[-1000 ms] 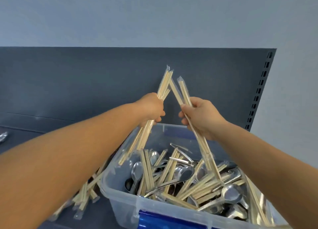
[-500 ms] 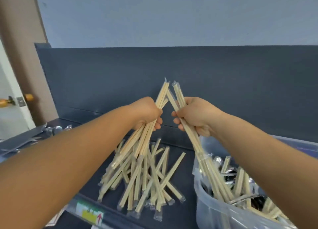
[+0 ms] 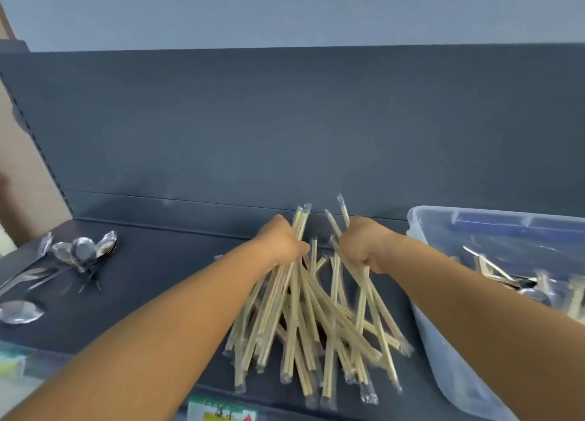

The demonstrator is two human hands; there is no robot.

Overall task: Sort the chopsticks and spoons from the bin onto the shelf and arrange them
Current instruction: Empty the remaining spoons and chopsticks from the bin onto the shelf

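I am holding one bunch of wrapped chopsticks in my left hand [image 3: 282, 240] and another in my right hand [image 3: 364, 246], low over the pile [image 3: 313, 319] on the shelf [image 3: 152, 281]. I should be lowering both bunches parallel, releasing gently beside the bin [image 3: 443, 341].

we are seeing pale tan chopsticks [image 3: 304, 319] in clear wrappers lying on a dark slate-grey shelf [image 3: 152, 294], with shiny silver spoons [image 3: 82, 249] gleaming at its left. a translucent bluish-white bin [image 3: 443, 341] is showing a blue band inside, and a green, yellow and red label [image 3: 221, 412] is sitting on the shelf's front edge.
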